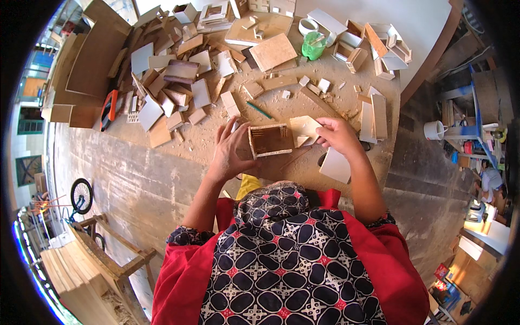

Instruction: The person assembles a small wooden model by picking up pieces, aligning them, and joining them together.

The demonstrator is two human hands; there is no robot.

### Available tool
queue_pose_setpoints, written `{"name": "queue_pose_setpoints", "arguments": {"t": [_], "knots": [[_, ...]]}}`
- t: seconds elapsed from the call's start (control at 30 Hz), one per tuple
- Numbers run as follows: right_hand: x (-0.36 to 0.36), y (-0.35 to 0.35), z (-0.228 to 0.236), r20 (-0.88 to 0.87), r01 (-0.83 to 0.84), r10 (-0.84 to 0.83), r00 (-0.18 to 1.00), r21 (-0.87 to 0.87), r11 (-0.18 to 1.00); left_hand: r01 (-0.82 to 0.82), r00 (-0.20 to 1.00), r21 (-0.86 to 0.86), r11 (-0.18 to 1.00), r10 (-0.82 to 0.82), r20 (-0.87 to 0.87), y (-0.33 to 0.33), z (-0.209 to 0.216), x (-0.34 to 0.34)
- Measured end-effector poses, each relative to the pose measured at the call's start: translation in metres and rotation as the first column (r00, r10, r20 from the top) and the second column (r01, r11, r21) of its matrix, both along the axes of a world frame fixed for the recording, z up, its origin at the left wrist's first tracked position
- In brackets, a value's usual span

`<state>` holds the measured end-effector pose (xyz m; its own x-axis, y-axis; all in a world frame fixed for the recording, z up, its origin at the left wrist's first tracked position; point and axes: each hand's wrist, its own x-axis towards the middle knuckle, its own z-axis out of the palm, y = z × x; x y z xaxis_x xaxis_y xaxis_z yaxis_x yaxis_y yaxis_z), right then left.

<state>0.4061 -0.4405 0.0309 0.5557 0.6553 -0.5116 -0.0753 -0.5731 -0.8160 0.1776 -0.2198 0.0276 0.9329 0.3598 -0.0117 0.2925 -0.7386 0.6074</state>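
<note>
A small open wooden box (269, 139) with a dark brown inside lies at the near edge of the worktable. My left hand (230, 149) is spread in a curve by its left side, the thumb close to the near left corner; whether it touches the box I cannot tell. Beside the fingertips is a small white thing (234, 127), partly hidden. Just right of the box, my right hand (340, 136) pinches the edge of a pale wooden panel (304, 128) with an angled outline. A small wood block (301, 141) sits against that panel.
Wood offcuts (179, 73) are heaped at the left, near an orange-handled saw (109, 109). A green pencil (259, 110) lies beyond the box. Farther back stands a green cut-bottle cup (313, 46). A white board (336, 165) lies below my right hand. Sawdust covers the worktable (374, 187).
</note>
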Motion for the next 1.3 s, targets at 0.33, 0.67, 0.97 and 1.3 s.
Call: {"name": "queue_pose_setpoints", "arguments": {"t": [0.33, 0.67, 0.97, 1.3], "knots": [[-0.016, 0.032, 0.022, 0.696, -0.425, 0.253, 0.672, 0.082, 0.902, 0.003, 1.000, 0.014, 1.000, -0.004, 0.024, 0.000, -0.001, 0.000], [-0.029, 0.061, 0.016, 0.798, -0.606, 0.393, 0.457, -0.044, 0.795, -0.001, 0.998, 0.014, 1.000, 0.000, 0.067, -0.001, -0.003, 0.000], [-0.029, 0.061, 0.002, 0.844, -0.616, 0.366, 0.393, -0.053, 0.786, -0.009, 0.997, 0.031, 0.999, 0.007, 0.072, 0.000, -0.006, 0.000], [-0.032, 0.060, 0.004, 0.855, -0.582, 0.348, 0.386, -0.067, 0.811, -0.002, 0.999, 0.038, 0.999, 0.001, 0.040, 0.001, -0.009, -0.001]]}}
